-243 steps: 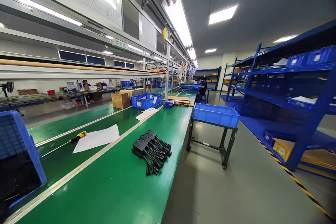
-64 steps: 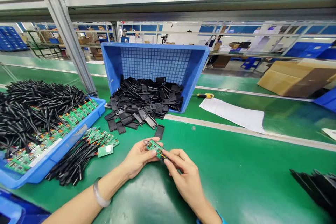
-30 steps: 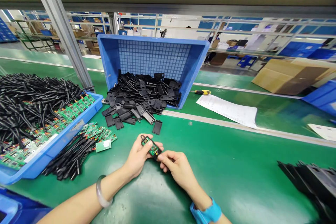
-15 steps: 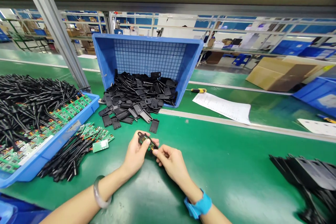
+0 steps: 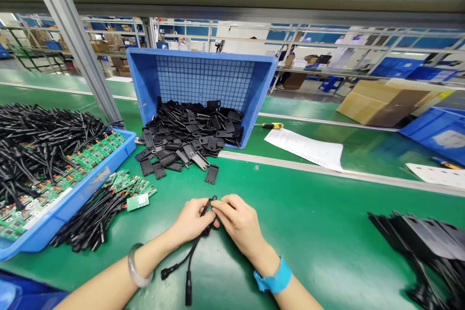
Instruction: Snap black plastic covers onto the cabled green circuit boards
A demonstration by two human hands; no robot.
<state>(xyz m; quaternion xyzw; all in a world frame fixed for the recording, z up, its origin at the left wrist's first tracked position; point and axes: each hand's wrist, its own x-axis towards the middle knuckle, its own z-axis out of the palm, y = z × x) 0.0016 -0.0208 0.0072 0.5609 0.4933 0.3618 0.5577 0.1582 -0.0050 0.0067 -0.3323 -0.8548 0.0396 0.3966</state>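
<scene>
In hand: your left hand (image 5: 191,220) and right hand (image 5: 238,223), fingers closed on one small green circuit board with black cables (image 5: 208,207), above the green table (image 5: 319,232); casing unfinished, black plastic shells (image 5: 189,140) waiting

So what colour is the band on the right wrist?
Bright blue; the band shows plainly in the head view, just behind the right hand.

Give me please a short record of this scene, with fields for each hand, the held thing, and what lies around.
left hand: grips the small board unit from the left
right hand: pinches the same unit from the right
held thing: board unit, two black cables trailing toward the person
ahead: tipped blue crate spilling black covers
left: blue tray of wired green boards
surface: green bench
</scene>
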